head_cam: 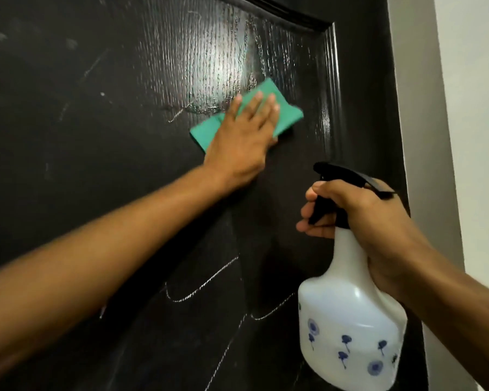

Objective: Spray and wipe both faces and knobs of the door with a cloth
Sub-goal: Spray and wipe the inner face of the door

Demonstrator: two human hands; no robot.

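Green cloth [247, 114] at frame centre, pressed flat-fingered by left hand [242, 136] against wet black door [96, 136] — right hand [359, 221], lower right, gripping white blue-flowered spray bottle [350, 328]; no legible writing.

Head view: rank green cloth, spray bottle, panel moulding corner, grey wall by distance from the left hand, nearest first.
From the left hand:
1. Green cloth, pressed flat under its fingers.
2. Spray bottle, lower right, gripped by the right hand.
3. Panel moulding corner, upper right of the door.
4. Grey wall, far right.
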